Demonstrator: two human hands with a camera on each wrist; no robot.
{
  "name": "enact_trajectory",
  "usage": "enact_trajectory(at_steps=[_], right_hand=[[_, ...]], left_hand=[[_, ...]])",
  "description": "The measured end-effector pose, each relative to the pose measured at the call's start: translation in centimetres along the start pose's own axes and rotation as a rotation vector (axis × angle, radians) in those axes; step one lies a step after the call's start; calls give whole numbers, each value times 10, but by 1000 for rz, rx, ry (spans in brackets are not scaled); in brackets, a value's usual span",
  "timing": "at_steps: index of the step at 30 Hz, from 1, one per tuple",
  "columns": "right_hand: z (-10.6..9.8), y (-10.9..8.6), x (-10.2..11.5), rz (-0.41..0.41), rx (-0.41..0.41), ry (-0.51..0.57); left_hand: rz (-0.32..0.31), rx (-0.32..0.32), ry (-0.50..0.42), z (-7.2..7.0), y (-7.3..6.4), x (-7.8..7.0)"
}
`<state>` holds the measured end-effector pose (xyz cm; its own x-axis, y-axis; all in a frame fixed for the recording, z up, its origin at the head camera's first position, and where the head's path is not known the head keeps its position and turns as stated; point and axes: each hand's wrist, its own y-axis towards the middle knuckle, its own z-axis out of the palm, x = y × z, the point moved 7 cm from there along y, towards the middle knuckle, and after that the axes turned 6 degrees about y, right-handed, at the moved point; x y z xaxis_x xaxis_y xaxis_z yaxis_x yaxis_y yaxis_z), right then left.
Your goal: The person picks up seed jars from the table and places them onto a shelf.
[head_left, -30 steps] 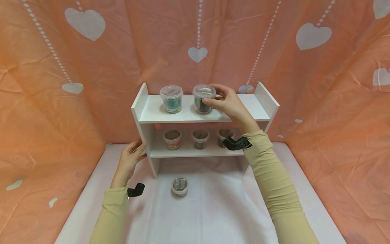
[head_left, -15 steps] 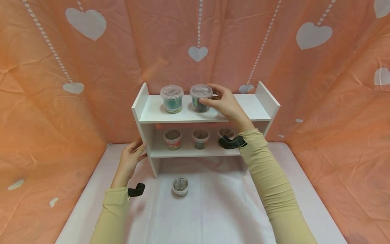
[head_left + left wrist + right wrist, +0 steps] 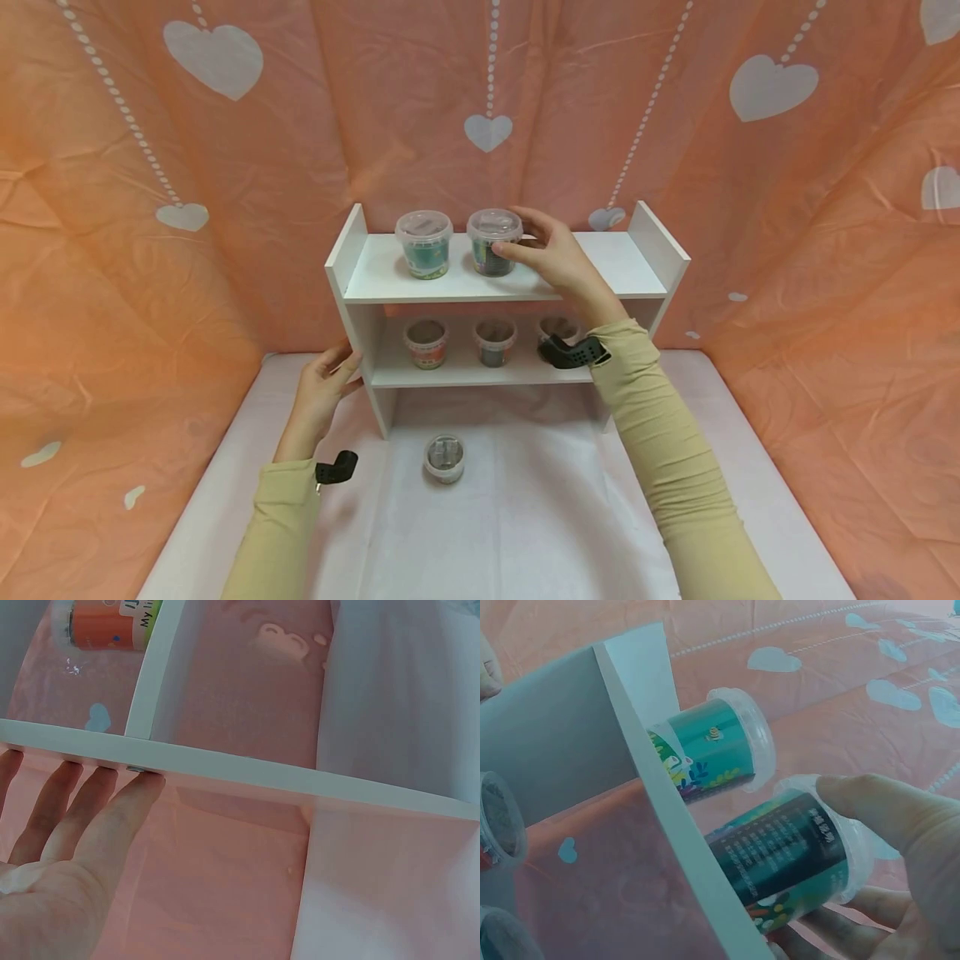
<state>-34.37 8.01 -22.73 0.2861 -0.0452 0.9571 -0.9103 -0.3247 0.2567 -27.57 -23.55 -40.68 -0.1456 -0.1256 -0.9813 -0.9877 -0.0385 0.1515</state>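
In the head view, my right hand (image 3: pixel 555 254) grips a clear-lidded plastic tub (image 3: pixel 486 254) on the top board of a white shelf unit (image 3: pixel 615 271). Its thumb lies along the near side and the fingers reach round the far side. Seen from the right wrist, this tub (image 3: pixel 787 851) has a dark text panel on a green label, and the thumb is at the lid's rim. A similar teal tub (image 3: pixel 425 252) stands to its left. My left hand (image 3: pixel 318 396) rests its extended fingertips on the unit's left side panel; the left wrist view shows these fingers (image 3: pixel 112 825) against the panel's edge.
On the middle board stand three smaller tubs: a red-labelled one (image 3: pixel 427 357), a grey one (image 3: pixel 492 357) and one (image 3: pixel 558 327) partly behind the right wrist's black camera (image 3: pixel 573 352). A small lidded tub (image 3: pixel 444 462) sits on the white tablecloth in front. Orange cloth (image 3: pixel 420 100) hangs behind.
The right hand has shifted the gripped tub slightly left along the top board, toward the teal tub, and then stayed nearly still. The left hand keeps its place on the side panel.
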Motion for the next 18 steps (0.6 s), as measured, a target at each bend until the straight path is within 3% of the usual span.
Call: enact_trajectory(at_steps=[7,18], right_hand=[[-10,-10,6,-22,20,45],[-29,-32,12,-43,-45,234]], left_hand=[[3,-3,6,0,0,1],[3,3,5,1,-1,-2]])
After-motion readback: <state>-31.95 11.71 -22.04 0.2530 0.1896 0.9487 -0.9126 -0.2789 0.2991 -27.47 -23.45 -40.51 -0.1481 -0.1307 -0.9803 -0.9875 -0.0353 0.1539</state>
